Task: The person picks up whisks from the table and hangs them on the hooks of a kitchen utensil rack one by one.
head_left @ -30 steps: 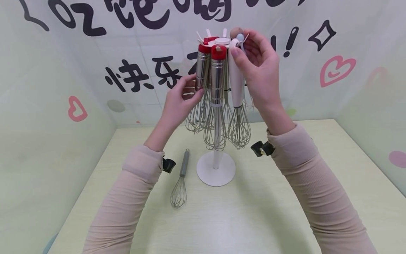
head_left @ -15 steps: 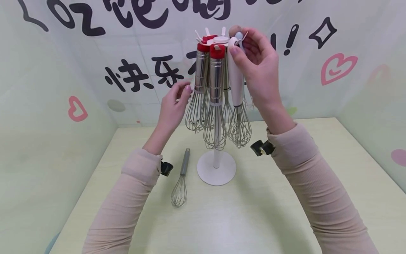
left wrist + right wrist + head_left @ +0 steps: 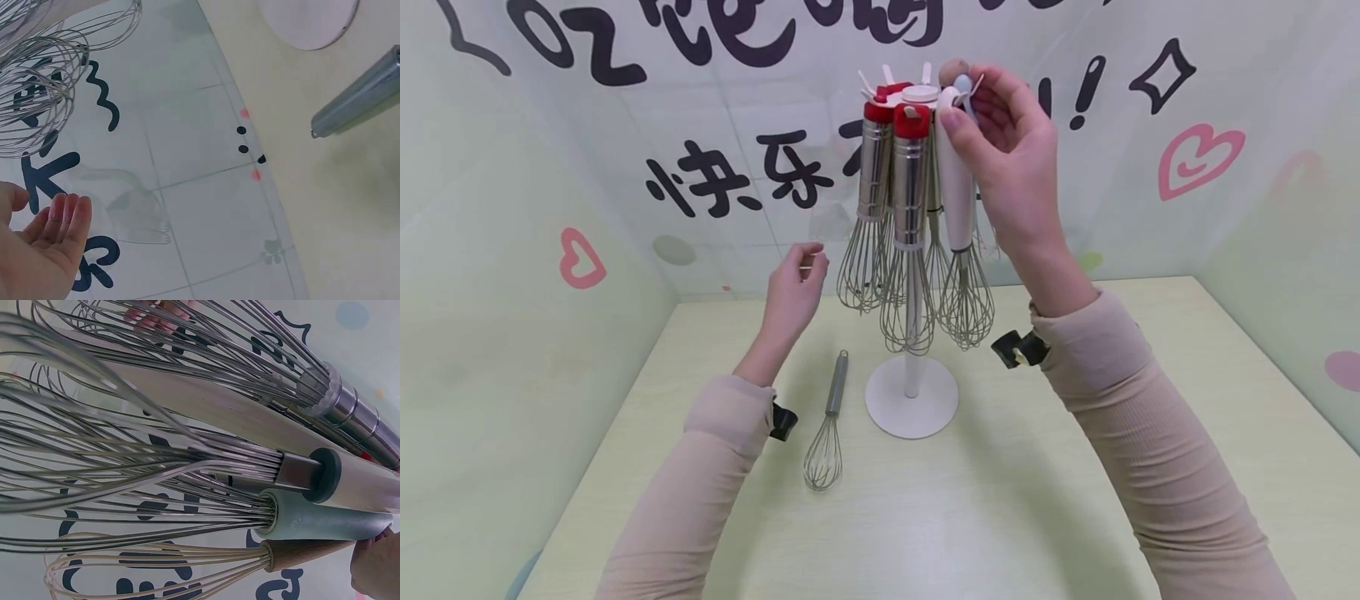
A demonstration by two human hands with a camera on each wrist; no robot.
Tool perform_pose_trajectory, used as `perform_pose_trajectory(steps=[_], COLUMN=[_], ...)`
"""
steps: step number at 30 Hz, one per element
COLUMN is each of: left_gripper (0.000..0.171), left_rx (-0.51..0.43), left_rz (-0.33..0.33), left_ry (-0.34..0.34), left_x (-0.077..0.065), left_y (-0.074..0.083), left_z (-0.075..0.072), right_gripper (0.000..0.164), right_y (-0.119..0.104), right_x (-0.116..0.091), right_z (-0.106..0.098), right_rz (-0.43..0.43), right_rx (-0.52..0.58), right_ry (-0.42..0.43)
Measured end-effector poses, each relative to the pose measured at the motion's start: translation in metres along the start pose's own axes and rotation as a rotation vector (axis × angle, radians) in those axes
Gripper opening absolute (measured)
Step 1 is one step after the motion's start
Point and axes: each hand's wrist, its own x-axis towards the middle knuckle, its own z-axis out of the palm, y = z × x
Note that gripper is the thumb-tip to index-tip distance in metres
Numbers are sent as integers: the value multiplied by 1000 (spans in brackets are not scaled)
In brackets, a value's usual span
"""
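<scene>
Several whisks hang from a white rack [image 3: 883, 408] in the head view. Two of them in front have steel handles with red tops, a front whisk [image 3: 910, 187] and a left whisk [image 3: 872, 171]. My right hand [image 3: 1021, 171] is at the rack's top, its thumb on the white-handled whisk [image 3: 956, 192] and its fingers behind. Beside that hang a light-blue-handled whisk [image 3: 331, 515] and a wooden-handled whisk [image 3: 306, 554]. To the left of the rack, my left hand [image 3: 792, 292] is in the air with loosely bent fingers, holding nothing.
A grey-handled whisk [image 3: 835, 392] lies on the pale table [image 3: 1000, 500], left of the rack's round base. Behind stands a printed wall sheet [image 3: 715, 250] with black lettering; further sheets close off both sides.
My left hand has let go of the left steel-handled whisk and moved down and left, away from the rack. That whisk hangs on its hook. My right hand has stayed at the rack's top.
</scene>
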Motion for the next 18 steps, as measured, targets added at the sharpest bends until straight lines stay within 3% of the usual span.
perform_pose_trajectory(steps=[9, 18], left_gripper=[41, 41], left_rx=[100, 153], left_rz=[-81, -103], left_ry=[-76, -139], left_x=[-12, -26], left_y=[-35, -67], left_z=[6, 10], right_gripper=[41, 41], right_y=[-1, -2], right_x=[0, -1], right_z=[0, 0], right_rz=[3, 7], right_rx=[7, 5], right_ry=[0, -3])
